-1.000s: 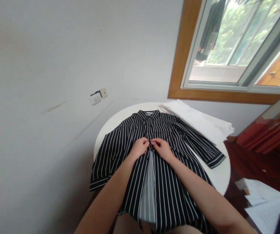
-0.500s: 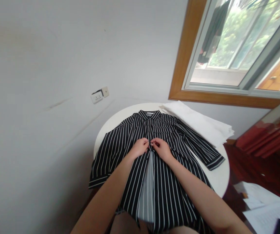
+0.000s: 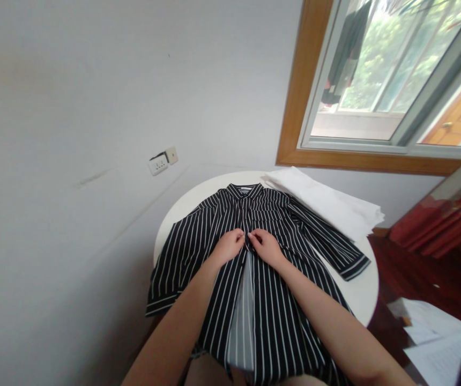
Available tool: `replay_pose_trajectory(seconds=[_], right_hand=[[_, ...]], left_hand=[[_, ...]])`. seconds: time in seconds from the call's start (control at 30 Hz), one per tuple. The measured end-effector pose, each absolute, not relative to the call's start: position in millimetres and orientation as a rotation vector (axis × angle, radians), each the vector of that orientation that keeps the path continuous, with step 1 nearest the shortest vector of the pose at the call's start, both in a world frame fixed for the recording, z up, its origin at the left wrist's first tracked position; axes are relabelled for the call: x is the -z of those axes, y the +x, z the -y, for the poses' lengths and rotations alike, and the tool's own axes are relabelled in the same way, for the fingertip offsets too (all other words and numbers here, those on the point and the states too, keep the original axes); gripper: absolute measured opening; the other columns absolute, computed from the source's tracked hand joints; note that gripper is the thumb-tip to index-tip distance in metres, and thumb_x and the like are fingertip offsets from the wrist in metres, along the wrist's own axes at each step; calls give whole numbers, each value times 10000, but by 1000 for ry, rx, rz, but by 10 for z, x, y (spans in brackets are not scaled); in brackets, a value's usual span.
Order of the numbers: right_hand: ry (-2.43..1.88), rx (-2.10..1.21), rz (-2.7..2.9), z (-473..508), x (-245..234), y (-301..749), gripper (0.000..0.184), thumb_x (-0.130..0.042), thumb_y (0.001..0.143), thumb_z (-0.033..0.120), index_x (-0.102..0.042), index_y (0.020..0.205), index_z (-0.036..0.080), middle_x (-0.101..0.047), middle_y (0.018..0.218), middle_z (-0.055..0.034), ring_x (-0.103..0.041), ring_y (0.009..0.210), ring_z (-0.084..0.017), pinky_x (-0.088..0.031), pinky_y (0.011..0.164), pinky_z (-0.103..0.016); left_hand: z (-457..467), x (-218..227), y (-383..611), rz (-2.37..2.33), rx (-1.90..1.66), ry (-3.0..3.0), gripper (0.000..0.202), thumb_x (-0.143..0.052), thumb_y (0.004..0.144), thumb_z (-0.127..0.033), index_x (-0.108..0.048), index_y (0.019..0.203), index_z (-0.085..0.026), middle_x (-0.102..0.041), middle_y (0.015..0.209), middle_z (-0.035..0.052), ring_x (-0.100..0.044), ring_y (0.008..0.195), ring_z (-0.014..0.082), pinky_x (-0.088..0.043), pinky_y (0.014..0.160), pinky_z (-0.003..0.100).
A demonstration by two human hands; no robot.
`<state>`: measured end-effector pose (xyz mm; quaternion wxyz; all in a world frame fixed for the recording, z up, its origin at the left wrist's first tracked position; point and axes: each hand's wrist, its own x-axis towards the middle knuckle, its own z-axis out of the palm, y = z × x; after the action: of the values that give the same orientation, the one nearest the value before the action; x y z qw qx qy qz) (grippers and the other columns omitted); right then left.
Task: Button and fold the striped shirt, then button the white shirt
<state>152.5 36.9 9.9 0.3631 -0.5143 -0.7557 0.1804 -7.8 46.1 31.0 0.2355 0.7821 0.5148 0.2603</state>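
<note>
A black shirt with white stripes (image 3: pixel 287 225) lies face up on a round white table (image 3: pixel 361 292), collar at the far side, sleeves spread to both sides. Its front is closed above my hands and gapes open below them, showing the grey inside. My left hand (image 3: pixel 227 246) pinches the left edge of the shirt's front opening. My right hand (image 3: pixel 266 246) pinches the right edge. The fingertips of both hands meet at the middle of the shirt's chest.
A folded white cloth (image 3: pixel 327 201) lies on the table's far right part, beside the shirt's right sleeve. A wall socket (image 3: pixel 158 162) sits on the white wall behind. A wood-framed window (image 3: pixel 375 80) is at the upper right. Papers (image 3: pixel 439 343) lie on the dark red floor at right.
My hands keep pinching at the same spot on the shirt's front. Only the view has shifted slightly.
</note>
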Motion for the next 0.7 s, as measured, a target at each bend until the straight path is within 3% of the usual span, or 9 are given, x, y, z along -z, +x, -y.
replay_pose_trajectory(seconds=[0.27,0.53,0.7], right_hand=[[-1499,-212,2082,-369,-102,1437,319,-332,957,321,-576,798,192,-609,802,-37,-542,745,-139,-346,686,-228],[-1428,-398,2007,-415,-86,1505,365,-353,945,355,-589,715,197,-604,732,-17,-536,689,-132,-361,653,-224],[-1262,-627,1878,-451,-53,1578,318,-363,930,338,-624,836,183,-616,733,-14,-567,722,-133,-424,701,-236]], left_hand=[[-435,-337,-56,-1475,-646,2235,172,-420,848,-197,-574,775,-179,-611,759,15,-551,710,129,-370,657,220],[-391,-376,-77,-1551,-642,2235,166,-450,833,-231,-609,813,-187,-639,790,29,-568,726,151,-385,665,236],[-450,-339,-108,-1506,-784,2104,219,-458,776,-120,-618,919,-163,-639,780,25,-575,716,132,-408,691,224]])
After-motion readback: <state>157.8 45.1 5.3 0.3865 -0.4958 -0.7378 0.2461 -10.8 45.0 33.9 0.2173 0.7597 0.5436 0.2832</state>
